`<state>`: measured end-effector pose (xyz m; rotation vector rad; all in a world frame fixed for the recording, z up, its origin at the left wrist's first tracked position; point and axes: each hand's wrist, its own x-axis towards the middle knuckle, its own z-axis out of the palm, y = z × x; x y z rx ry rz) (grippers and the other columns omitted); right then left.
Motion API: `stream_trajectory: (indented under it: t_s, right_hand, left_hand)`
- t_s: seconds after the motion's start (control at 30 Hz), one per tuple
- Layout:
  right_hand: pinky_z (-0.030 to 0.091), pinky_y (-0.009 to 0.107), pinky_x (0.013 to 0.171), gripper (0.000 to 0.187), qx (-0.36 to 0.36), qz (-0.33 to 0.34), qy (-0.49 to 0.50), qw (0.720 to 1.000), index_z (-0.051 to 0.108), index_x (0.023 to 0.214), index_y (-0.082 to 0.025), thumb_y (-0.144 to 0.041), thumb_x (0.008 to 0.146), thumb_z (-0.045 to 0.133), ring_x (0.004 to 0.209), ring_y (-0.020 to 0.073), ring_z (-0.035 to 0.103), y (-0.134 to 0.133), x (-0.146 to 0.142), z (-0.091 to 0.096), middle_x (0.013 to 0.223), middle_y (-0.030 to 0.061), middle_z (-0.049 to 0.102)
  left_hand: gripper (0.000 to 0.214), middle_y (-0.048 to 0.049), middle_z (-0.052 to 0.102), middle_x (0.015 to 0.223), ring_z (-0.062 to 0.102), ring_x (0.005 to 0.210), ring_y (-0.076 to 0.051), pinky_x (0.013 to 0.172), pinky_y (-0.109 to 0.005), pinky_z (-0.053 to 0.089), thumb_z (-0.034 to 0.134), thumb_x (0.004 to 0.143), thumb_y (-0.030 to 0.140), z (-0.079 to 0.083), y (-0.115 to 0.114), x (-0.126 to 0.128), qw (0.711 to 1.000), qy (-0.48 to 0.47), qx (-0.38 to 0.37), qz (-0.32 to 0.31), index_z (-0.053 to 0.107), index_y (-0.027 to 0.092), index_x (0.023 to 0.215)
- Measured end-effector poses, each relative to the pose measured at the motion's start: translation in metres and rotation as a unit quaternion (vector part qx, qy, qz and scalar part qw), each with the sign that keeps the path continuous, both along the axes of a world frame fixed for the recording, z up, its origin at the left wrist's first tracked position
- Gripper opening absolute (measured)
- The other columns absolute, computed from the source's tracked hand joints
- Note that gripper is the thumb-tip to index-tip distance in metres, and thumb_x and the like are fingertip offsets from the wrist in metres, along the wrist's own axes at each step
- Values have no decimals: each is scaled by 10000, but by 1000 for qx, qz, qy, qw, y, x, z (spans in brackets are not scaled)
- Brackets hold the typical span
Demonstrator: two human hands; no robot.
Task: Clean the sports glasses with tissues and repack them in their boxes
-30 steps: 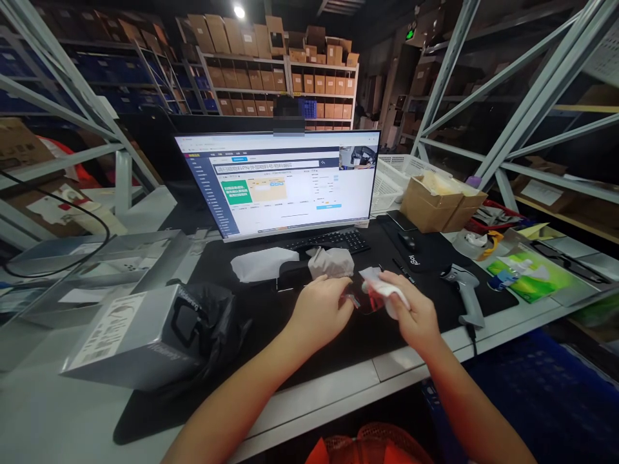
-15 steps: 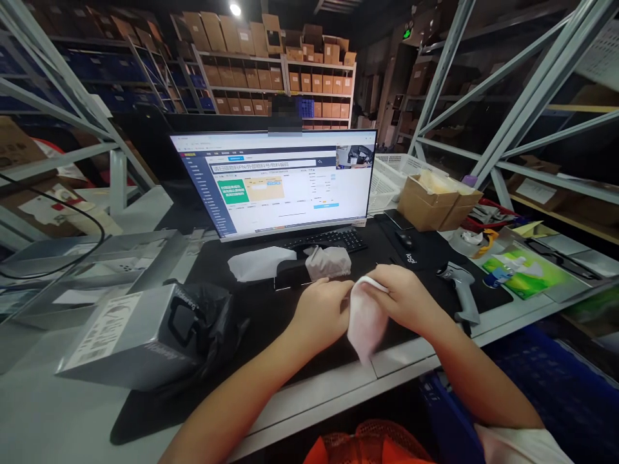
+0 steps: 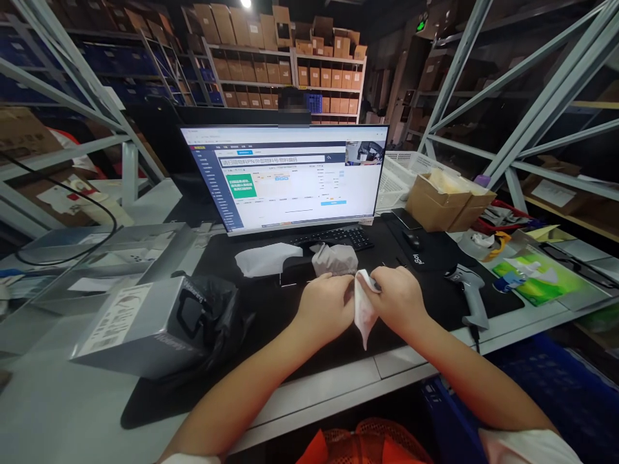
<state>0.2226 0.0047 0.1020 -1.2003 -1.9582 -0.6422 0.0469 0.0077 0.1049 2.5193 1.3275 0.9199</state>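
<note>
Above the black desk mat (image 3: 309, 328), a thin white cloth (image 3: 365, 314) hangs in a point between my two hands. My left hand (image 3: 329, 303) is closed with its fingertips at the cloth's left edge. On the other side my right hand (image 3: 399, 296) pinches its upper part. A small dark spot shows by the right thumb; I cannot make out what it is. Just beyond the hands lie a headset-like black item (image 3: 296, 265), a white wrapped piece (image 3: 268, 260) and a greyish wrapped bundle (image 3: 334, 260).
A grey box (image 3: 140, 332) with a black bag (image 3: 220, 316) stands left. Behind are a monitor (image 3: 285, 180) and keyboard (image 3: 345, 238). To the right are a mouse (image 3: 412, 240), a barcode scanner (image 3: 468, 293), a green packet (image 3: 529, 277) and a cardboard carton (image 3: 432, 203).
My hands have drawn closer together, and the cloth between them has become narrower and more bunched. The whole view has shifted slightly.
</note>
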Motion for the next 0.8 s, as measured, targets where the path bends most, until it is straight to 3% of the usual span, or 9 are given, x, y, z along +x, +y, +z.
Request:
stream_trajectory:
  t_s: [0.23, 0.4, 0.57, 0.8]
  right_hand:
    - [246, 344, 590, 410, -7, -58, 4, 998, 423, 587, -229, -290, 970, 553, 500, 146, 419, 18, 24, -5, 511, -22, 474]
    - [268, 340, 607, 396, -6, -10, 12, 1000, 413, 570, -232, -233, 948, 534, 513, 147, 413, 9, 6, -4, 516, -17, 473]
    - [237, 340, 594, 352, 2, 54, -12, 998, 437, 577, -224, -182, 919, 505, 518, 146, 394, 1, -18, 2, 530, -11, 492]
    - [250, 342, 603, 326, 0, 6, -36, 999, 458, 600, -221, -212, 914, 544, 527, 149, 433, 25, 6, 2, 545, -4, 522]
  left_hand:
    - [209, -37, 713, 775, 651, 770, -221, 716, -337, 477, 579, 801, 173, 0, 1, -1, 1000, -12, -2, 22, 715, 193, 959]
    - [133, -38, 711, 758, 650, 754, -223, 706, -331, 476, 585, 837, 212, 1, -1, 0, 1000, 8, -14, 15, 703, 202, 897]
    - [68, -40, 715, 757, 650, 736, -220, 813, -349, 509, 623, 820, 233, -2, 2, 0, 1000, -7, 0, -6, 654, 201, 769]
    - [153, -16, 693, 699, 613, 675, -199, 885, -376, 502, 574, 835, 191, -2, 6, 0, 1000, -15, 4, 17, 712, 198, 901]
